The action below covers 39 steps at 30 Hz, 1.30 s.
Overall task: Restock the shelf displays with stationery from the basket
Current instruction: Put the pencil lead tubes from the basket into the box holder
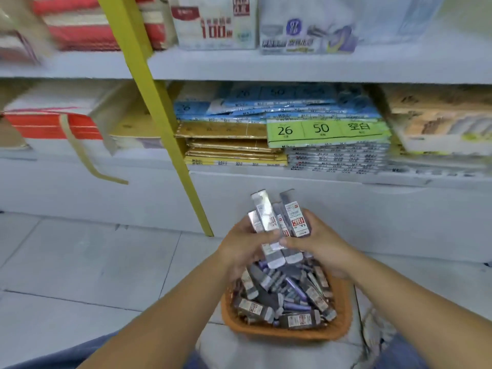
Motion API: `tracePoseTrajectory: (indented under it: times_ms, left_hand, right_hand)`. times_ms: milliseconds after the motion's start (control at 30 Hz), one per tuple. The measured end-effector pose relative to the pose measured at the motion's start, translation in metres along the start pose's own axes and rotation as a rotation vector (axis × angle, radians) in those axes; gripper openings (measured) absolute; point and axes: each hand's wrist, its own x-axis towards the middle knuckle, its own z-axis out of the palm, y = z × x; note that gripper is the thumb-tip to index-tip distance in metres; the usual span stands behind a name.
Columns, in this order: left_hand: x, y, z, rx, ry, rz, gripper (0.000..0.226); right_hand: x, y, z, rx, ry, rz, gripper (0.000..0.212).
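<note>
Orange basket [286, 335] sits on the floor tiles, heaped with slim boxed packs in grey and purple, lying loose at all angles. Directly above its far rim is a bundle of packs [277, 222], upright and fanned at the tops. Left hand [243, 247] and right hand [320, 247] are both curled round the bundle's lower half, fingers meeting across the front. It is a two-handed clasp, not a fingertip pinch.

Handling, as judged: the packs look light, stiff-sleeved and glossy, so they are likely to slide against each other. The fanned tops suggest a loose bundle. Best held low and squeezed from both sides, with the ends squared before carrying.

Beyond the basket is a white shelf base, then a lower shelf [346, 179] of flat stacked packets. One green packet [327, 131] is marked 26 and 50, with gold sheets [229, 145] beside it. A yellow post [165, 123] slants up from just beyond the basket's left side and would obstruct a lift that way. The display meant for these packs cannot be made out, and the upper shelf is blurred.
</note>
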Motion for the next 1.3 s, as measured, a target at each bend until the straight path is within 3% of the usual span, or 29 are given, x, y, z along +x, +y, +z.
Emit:
tracePoseTrajectory:
  times_ms: [200, 400, 600, 733, 967, 1133, 1233, 1300]
  left_hand:
    - [-0.036, 0.089, 0.003, 0.109, -0.085, 0.052, 0.029]
    - [-0.047, 0.143, 0.008, 0.082, -0.136, 0.135, 0.046]
    - [-0.038, 0.152, 0.002, 0.007, -0.099, 0.207, 0.043]
    - [-0.036, 0.157, -0.008, -0.109, -0.075, 0.258, 0.048]
    - [-0.035, 0.140, -0.008, -0.316, -0.022, 0.345, 0.057]
    - [-0.040, 0.142, -0.015, -0.130, 0.020, 0.263, 0.062]
    - [-0.045, 0.146, -0.023, 0.054, -0.106, 0.167, 0.061]
    - [-0.047, 0.147, -0.027, 0.181, -0.202, 0.105, 0.044]
  right_hand:
    - [-0.019, -0.100, -0.032, -0.100, -0.160, -0.074, 0.060]
    - [-0.024, -0.169, -0.048, -0.247, -0.189, -0.142, 0.051]
    - [-0.006, -0.168, -0.045, -0.146, -0.130, -0.203, 0.040]
    - [0.005, -0.163, -0.044, 0.014, -0.078, -0.216, 0.055]
    - [0.010, -0.151, -0.019, 0.203, -0.056, -0.282, 0.054]
    - [0.006, -0.155, -0.028, 0.153, -0.097, -0.300, 0.038]
    - [0.001, -0.159, -0.042, 0.054, -0.186, -0.282, 0.045]
    - [-0.001, -0.162, -0.052, -0.027, -0.230, -0.253, 0.045]
